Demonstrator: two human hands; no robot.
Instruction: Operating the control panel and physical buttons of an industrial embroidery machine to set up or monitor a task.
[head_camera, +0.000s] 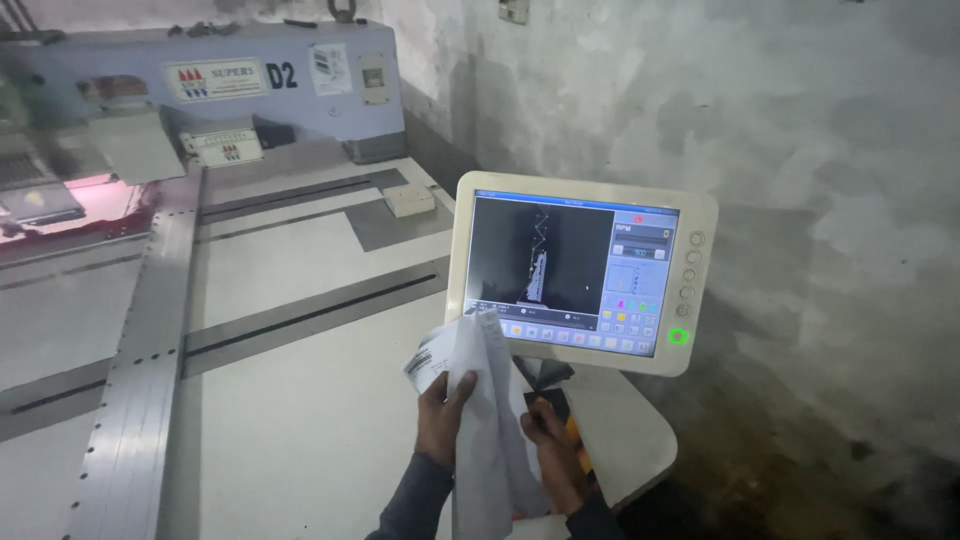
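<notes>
— What did the left hand (440, 415) have?

— A folded sheaf of white paper (480, 400), held upright over the near right corner of the machine table (300, 420). The thumb lay across the front of the sheet and the other fingers were behind it, so the paper was pinched between them. Its top edge reached just below the touchscreen control panel (580, 270).

— And the right hand (555, 455)?

— Beside the paper, touching its right edge, fingers curled shut around a small dark object (548, 405) with something orange under it; I could not tell what it was.

— Where did the panel stand?

— At the table's right edge, screen lit, a green button (679, 337) glowing at its lower right corner.

— Anything else?

— Metal rails (140, 380) crossed the table, a blue machine housing (230, 80) ran along the far edge, and a rough grey wall (800, 150) stood to the right.
</notes>
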